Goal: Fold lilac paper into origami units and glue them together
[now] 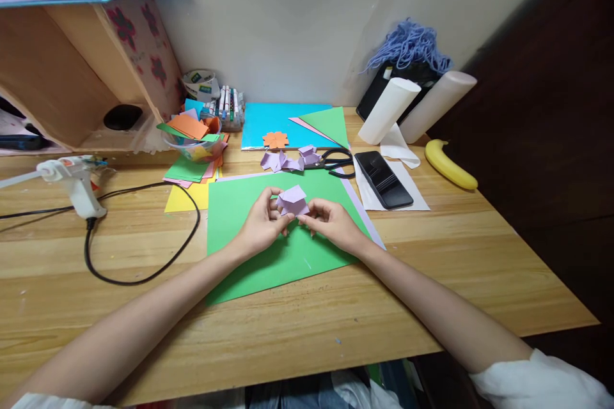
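Between my two hands is a folded piece of lilac paper (293, 199), held up above a large green sheet (249, 268). The fingers of my left hand (265, 222) are closed on its left side, with the thumb at the lower edge. My right hand (334, 222) pinches its lower right edge. Just beyond the green sheet lie several folded lilac paper pieces (283, 161) and a pair of black-handled scissors (336, 161), whose blades are partly covered by the paper. An orange paper flower (275, 140) rests on a blue sheet (268, 116) behind them.
At left stands a white glue gun (79, 188) with a looping black cable (144, 281). A clear bowl of paper scraps (194, 144) sits near a marker box (230, 108). A phone (384, 179), paper rolls (391, 108) and a banana (449, 167) are at right.
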### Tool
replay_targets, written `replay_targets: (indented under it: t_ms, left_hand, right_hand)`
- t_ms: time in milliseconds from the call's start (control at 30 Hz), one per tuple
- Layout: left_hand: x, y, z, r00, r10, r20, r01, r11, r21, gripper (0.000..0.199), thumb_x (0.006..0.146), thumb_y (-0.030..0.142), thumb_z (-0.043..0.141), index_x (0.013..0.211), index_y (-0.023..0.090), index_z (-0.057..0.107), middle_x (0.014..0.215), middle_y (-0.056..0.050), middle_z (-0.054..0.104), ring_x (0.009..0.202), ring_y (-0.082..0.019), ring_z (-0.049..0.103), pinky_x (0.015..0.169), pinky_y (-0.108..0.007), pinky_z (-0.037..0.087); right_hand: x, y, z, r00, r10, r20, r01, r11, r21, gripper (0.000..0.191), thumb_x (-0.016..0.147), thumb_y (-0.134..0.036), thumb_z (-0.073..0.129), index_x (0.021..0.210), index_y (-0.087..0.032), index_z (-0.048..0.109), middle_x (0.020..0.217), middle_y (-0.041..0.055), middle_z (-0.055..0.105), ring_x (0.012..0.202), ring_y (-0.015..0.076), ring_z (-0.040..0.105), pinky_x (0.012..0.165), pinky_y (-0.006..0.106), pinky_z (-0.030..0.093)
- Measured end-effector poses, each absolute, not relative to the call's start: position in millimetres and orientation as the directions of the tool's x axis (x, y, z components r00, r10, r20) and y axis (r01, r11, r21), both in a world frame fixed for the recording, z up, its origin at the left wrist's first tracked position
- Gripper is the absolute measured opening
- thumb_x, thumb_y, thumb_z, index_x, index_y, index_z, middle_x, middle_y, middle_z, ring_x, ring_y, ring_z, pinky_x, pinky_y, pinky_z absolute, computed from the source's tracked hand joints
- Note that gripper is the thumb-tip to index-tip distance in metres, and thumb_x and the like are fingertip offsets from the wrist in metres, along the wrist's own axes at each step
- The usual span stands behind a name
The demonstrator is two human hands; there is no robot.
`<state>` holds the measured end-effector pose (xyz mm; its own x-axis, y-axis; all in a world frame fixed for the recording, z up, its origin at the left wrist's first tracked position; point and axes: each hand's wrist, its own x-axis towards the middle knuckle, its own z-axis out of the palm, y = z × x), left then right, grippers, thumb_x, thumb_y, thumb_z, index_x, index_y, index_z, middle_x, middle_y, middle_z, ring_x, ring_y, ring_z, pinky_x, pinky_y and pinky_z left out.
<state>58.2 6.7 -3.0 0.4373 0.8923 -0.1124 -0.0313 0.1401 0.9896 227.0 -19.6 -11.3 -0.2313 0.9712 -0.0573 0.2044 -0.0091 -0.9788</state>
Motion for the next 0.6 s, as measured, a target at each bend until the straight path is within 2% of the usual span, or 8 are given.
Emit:
replay_targets:
  t_ms: [167, 333, 400, 467, 500, 567, 600]
  left_hand:
    - [56.9, 4.7, -1.3, 0.455, 0.883, -0.114, -0.022, 0.139, 0.99, 0.043, 0.068, 0.033, 0.066, 0.095, 0.019, 0.034, 0.062, 0.008, 0.047, 0.042, -0.003, 0.042, 0.039, -0.015, 0.038]
    - [55.8, 4.3, -8.1, 0.494, 0.865, -0.093, 0.012, 0.101, 0.995, 0.041, 0.071, 0.03, 0.064, 0.099, 0.019, 0.036, 0.067, 0.005, 0.051, 0.047, -0.004, 0.043, 0.041, -0.015, 0.034]
    - [56.9, 6.5, -6.3, 0.505, 0.858, -0.096, 0.051, 0.081, 0.995, 0.042, 0.072, 0.029, 0.063, 0.103, 0.019, 0.037, 0.068, 0.004, 0.053, 0.05, -0.006, 0.047, 0.045, -0.017, 0.036]
    - [58.3, 6.2, 6.4, 0.452, 0.89, -0.064, 0.097, 0.022, 0.995, 0.042, 0.074, 0.03, 0.062, 0.107, 0.018, 0.039, 0.076, 0.0, 0.057, 0.063, -0.011, 0.055, 0.058, -0.023, 0.044]
    - [58.4, 3.1, 17.4, 0.391, 0.92, -0.016, 0.119, -0.033, 0.992, 0.041, 0.075, 0.031, 0.061, 0.107, 0.018, 0.041, 0.084, -0.003, 0.058, 0.075, -0.014, 0.057, 0.069, -0.028, 0.047]
    - [54.9, -12.6, 45.4, 0.281, 0.954, 0.107, 0.168, -0.159, 0.973, 0.029, 0.08, 0.035, 0.056, 0.103, 0.02, 0.049, 0.107, -0.007, 0.054, 0.098, -0.019, 0.052, 0.087, -0.034, 0.042]
    - [50.5, -25.6, 59.6, 0.289, 0.947, 0.142, 0.127, -0.185, 0.975, 0.024, 0.083, 0.036, 0.05, 0.103, 0.021, 0.051, 0.107, -0.006, 0.055, 0.099, -0.019, 0.052, 0.089, -0.034, 0.041]
  right_hand:
    - [227.1, -20.1, -10.3, -0.242, 0.969, -0.049, 0.21, 0.003, -0.978, 0.021, 0.08, -0.035, 0.054, 0.071, -0.016, 0.052, 0.067, -0.0003, 0.056, 0.052, 0.0077, 0.049, 0.05, 0.022, 0.041]
    - [226.7, -19.6, -8.6, -0.248, 0.968, -0.05, 0.176, -0.006, -0.984, 0.017, 0.079, -0.031, 0.055, 0.076, -0.015, 0.054, 0.07, 0.0, 0.055, 0.053, 0.0079, 0.048, 0.049, 0.022, 0.041]
    - [226.4, -19.1, -7.7, -0.231, 0.972, -0.052, 0.169, -0.012, -0.986, 0.016, 0.077, -0.03, 0.057, 0.076, -0.015, 0.054, 0.068, -0.0007, 0.054, 0.052, 0.008, 0.048, 0.048, 0.021, 0.041]
    - [226.2, -18.4, -6.0, -0.197, 0.979, -0.061, 0.147, -0.032, -0.989, 0.017, 0.076, -0.031, 0.058, 0.077, -0.014, 0.055, 0.065, -0.0011, 0.054, 0.05, 0.0081, 0.048, 0.047, 0.022, 0.04]
    - [226.3, -18.1, -4.8, -0.175, 0.982, -0.065, 0.132, -0.042, -0.99, 0.018, 0.076, -0.033, 0.058, 0.078, -0.014, 0.055, 0.064, -0.0014, 0.054, 0.049, 0.0082, 0.048, 0.046, 0.022, 0.04]
    - [226.8, -17.6, -2.3, -0.135, 0.988, -0.068, 0.108, -0.054, -0.993, 0.021, 0.076, -0.035, 0.058, 0.08, -0.015, 0.055, 0.061, -0.0018, 0.053, 0.049, 0.0086, 0.048, 0.046, 0.022, 0.04]
    - [227.1, -17.5, -1.4, -0.121, 0.99, -0.067, 0.1, -0.054, -0.993, 0.021, 0.076, -0.035, 0.057, 0.08, -0.015, 0.056, 0.061, -0.0016, 0.054, 0.049, 0.009, 0.048, 0.047, 0.022, 0.041]
